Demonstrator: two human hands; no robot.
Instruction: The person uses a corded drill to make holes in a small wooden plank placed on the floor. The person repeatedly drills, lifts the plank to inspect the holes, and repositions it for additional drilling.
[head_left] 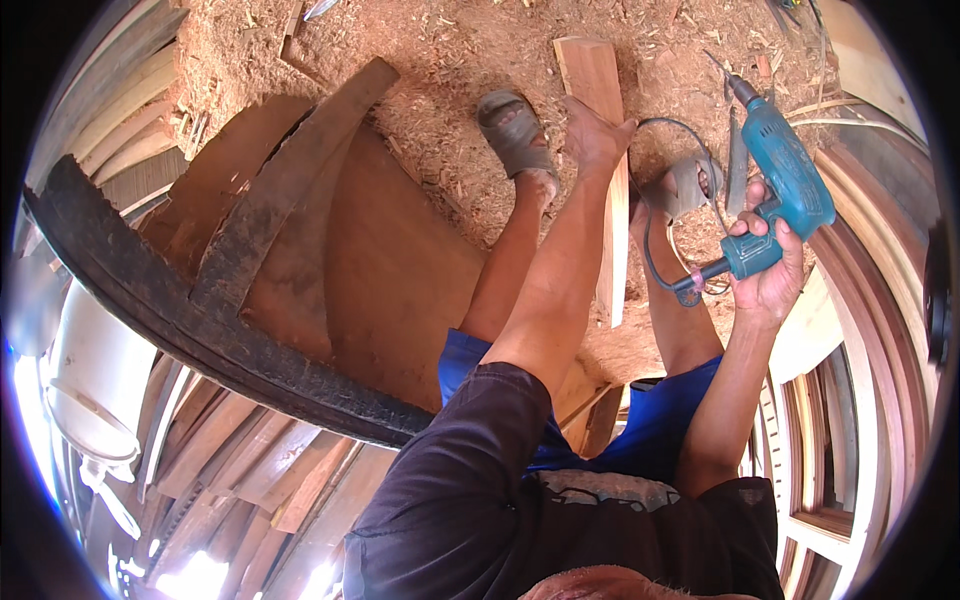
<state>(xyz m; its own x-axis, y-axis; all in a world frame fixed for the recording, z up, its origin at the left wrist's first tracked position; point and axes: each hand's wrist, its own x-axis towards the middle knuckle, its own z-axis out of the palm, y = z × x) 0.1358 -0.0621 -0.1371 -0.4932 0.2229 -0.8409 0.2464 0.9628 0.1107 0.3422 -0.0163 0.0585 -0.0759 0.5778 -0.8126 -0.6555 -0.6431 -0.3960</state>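
My left hand (598, 138) is closed around a long, pale reddish wooden board (590, 68) that stands between my legs, its far end over the shavings. In my right hand (768, 270) is a teal electric drill (785, 160), gripped by its handle. Its thin bit points away toward the upper left, apart from the board. A dark power cord (655, 262) leaves the handle's base and loops past the board. The fingertips of my right hand show around the handle; the trigger is partly hidden.
Wood shavings (440, 50) cover the ground around my sandalled feet. At left stands a large worn tabletop-like panel (390, 240) with a dark curved rim (200, 335). Stacked planks (250, 450) and a white bucket (95, 370) lie behind it. Wooden frames (880, 260) crowd the right side.
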